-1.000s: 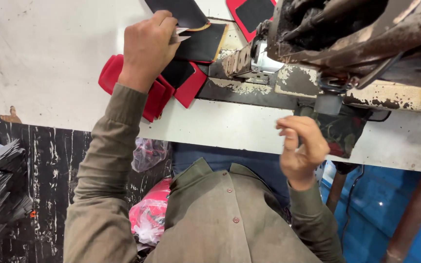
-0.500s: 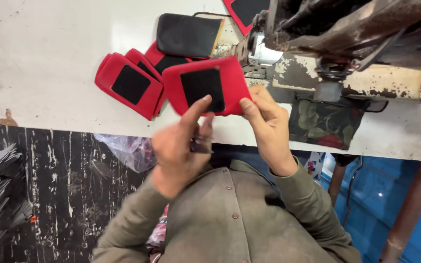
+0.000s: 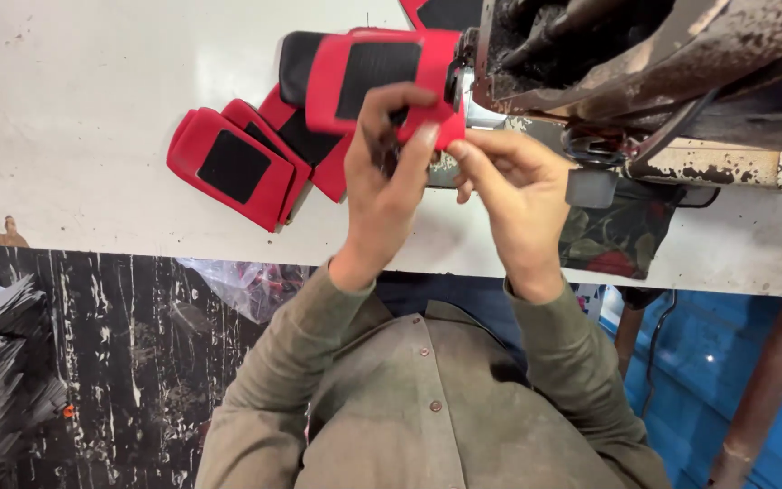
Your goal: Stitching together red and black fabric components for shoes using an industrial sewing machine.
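White table (image 3: 92, 109); machine (image 3: 644, 63) hides red piece (image 3: 382, 77) edge.

Padded pieces (image 3: 233, 167) lie on the table (image 3: 74, 109), apparently left of the sewing machine (image 3: 644, 72).

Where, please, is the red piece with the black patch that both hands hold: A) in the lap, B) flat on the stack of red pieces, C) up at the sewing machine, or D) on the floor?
C: the left hand and right hand hold the red piece against the sewing machine, above the stack on the table.
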